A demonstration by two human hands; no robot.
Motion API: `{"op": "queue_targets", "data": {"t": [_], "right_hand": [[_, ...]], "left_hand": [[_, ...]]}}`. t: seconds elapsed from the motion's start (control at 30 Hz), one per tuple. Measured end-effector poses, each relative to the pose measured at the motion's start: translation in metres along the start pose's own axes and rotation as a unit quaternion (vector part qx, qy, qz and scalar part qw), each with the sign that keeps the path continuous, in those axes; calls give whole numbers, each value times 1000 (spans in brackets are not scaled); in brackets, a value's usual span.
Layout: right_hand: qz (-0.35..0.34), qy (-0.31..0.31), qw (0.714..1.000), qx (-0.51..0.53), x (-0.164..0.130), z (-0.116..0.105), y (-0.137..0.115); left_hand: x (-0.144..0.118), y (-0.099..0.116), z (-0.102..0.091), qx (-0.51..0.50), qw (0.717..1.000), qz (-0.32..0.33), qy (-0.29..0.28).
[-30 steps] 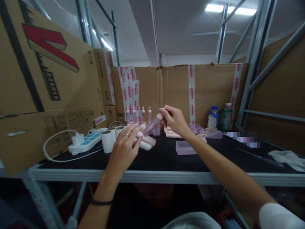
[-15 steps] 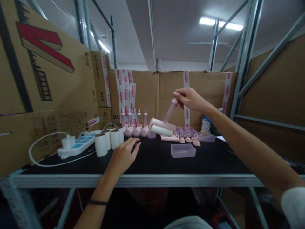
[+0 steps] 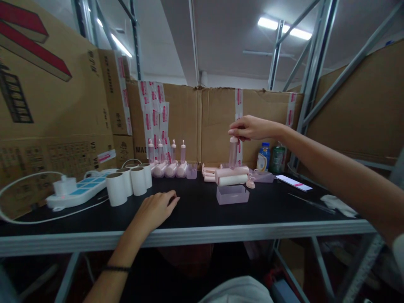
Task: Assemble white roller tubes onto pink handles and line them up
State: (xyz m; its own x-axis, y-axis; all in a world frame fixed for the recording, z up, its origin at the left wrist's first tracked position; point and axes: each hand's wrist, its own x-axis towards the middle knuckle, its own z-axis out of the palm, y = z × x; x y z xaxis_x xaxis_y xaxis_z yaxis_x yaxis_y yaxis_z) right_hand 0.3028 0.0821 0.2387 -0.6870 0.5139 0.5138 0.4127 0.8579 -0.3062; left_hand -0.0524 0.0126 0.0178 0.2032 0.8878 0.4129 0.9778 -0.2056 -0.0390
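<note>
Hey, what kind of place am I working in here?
Probably a small warehouse packing station: taped cardboard cartons wall in a metal-framed workbench, with rows of pink lint rollers and the right hand holding one upright.

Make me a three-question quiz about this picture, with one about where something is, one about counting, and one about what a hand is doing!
1. Where is the white power strip?
A. left end of the table
B. right end
C. on the floor

2. How many white paper rolls stand beside it?
A. one
B. four
C. nine

3. What is the right hand doing?
A. lying flat
B. holding a lint roller up by its handle top
C. gripping a bottle

Answers:
1 A, it lies at the left by the cardboard box.
2 B, four upright rolls stand in a row.
3 B, its fingers pinch the clear pink handle, the roller hanging above the table; the left hand rests empty on it.
</note>
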Motion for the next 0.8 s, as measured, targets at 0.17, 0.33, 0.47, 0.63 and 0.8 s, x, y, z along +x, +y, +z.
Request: {"op": "queue_targets", "data": {"t": [0.17, 0.33, 0.47, 0.63, 0.8], "right_hand": [[-18, -66, 997, -42, -6, 2, 6], [28, -43, 999, 10, -9, 3, 12], [5, -74, 996, -51, -10, 7, 16], [5, -118, 984, -130, -13, 10, 20], [17, -134, 982, -132, -13, 14, 24]], "left_hand": [[0, -1, -1, -11, 1000, 1, 2], [0, 0, -2, 6, 1000, -4, -8], [0, 0, -1, 5, 1000, 0, -10], [0, 3, -3, 8, 1000, -15, -25], [0, 3, -2, 4, 1000, -13, -21]]}}
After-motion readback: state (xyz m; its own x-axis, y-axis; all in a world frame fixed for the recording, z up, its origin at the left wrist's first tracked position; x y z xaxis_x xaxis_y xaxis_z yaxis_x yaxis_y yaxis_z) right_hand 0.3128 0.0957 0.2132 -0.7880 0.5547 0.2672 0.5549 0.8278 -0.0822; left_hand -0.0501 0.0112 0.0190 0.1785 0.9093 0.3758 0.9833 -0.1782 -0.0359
